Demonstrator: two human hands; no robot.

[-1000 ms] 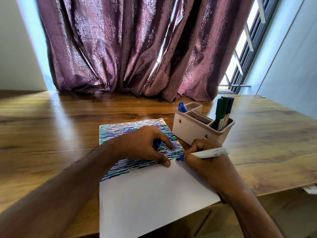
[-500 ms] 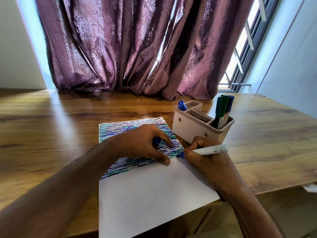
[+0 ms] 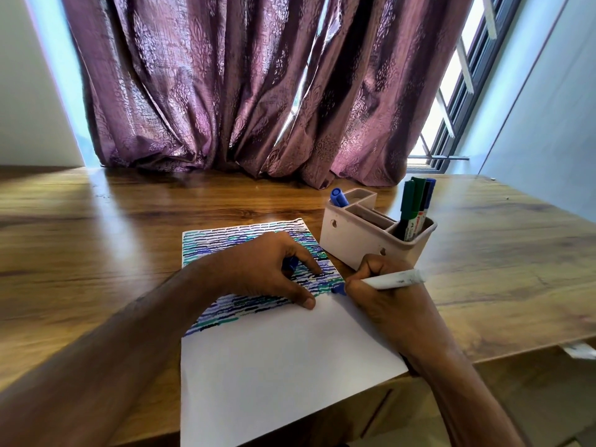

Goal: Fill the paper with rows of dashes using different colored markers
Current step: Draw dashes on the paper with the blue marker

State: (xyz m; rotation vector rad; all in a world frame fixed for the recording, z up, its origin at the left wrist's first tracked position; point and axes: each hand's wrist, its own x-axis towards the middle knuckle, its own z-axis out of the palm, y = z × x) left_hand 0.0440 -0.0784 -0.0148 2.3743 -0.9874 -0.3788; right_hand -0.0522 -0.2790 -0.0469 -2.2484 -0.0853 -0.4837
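Paper (image 3: 283,366) lying centre of wooden desk (image 3: 96,253), upper half dashed; left hand (image 3: 267,269) pinning it against sliding, fingers curling round blue cap (image 3: 292,263); right hand (image 3: 387,301) gripping blue marker (image 3: 392,279), tip dashing right edge; marker organizer (image 3: 364,237) standing at one o'clock.

- We have one view only: a head-worn, wide-angle camera.
- We look forward and down from above the near edge of the counter (image 3: 96,240).
- We sit close: both forearms enter from the bottom corners, and the hands fall at mid-frame.
- We face a curtain (image 3: 245,91) at the counter's far edge; straight lines bow toward the borders.
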